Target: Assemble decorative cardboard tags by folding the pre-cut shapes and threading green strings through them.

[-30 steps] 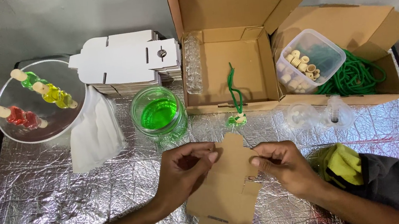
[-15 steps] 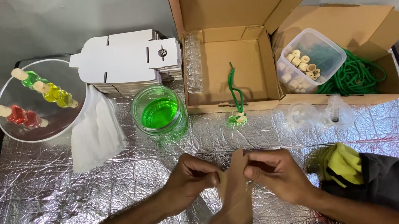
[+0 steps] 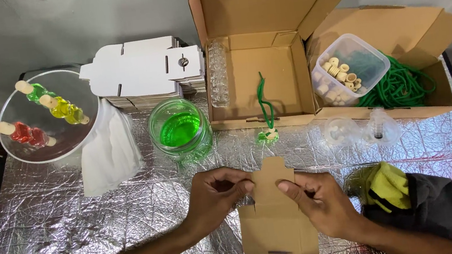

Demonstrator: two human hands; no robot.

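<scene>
Fingers of left hand (image 3: 216, 193) and right hand (image 3: 317, 202) pinch cardboard blank (image 3: 275, 218).

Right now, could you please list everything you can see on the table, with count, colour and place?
cardboard blank: one, brown, front centre
glass jar: one, green liquid, centre
flat carton stack: one, white, back
glass bowl: one, clear, back left, holding small bottles
cloth: one, white, beside bowl
open box: one, brown, back centre
green cord: one, over box's front wall
plastic tub: one, clear, in second box
dark cloth: one, front right
left hand: holds blank
right hand: holds blank
</scene>
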